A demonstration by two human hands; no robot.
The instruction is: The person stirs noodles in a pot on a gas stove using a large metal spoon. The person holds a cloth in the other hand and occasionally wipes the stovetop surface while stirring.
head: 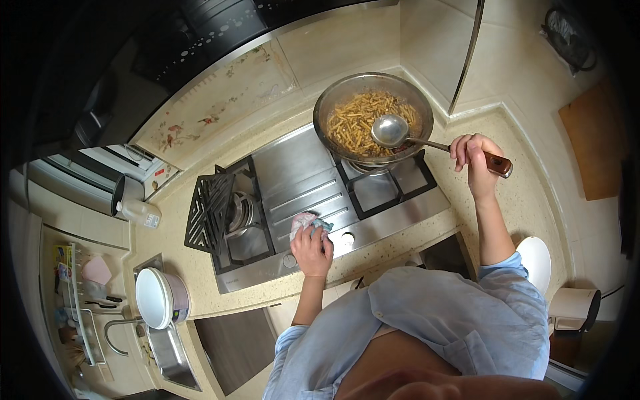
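My right hand (476, 162) grips the brown handle of a metal ladle (390, 131). The ladle's bowl rests over chopped, browned food strips (357, 117) inside a wide metal wok (423, 107). That wok sits on the right burner of a stainless-steel gas stove (295, 145). Down at the stove's front, the fingers of my left hand (311, 250) are on a crumpled pink and blue cloth (303, 223), pressed on the steel top between two control knobs. Part of the cloth lies hidden under the fingers.
A black grate (207, 212) stands tilted over the left burner. Left of the stove are a white bucket (154, 298) by the sink (172, 355) and a plastic jug (140, 212). A white plate (534, 265) lies near my right elbow. The range hood (200, 45) hangs above.
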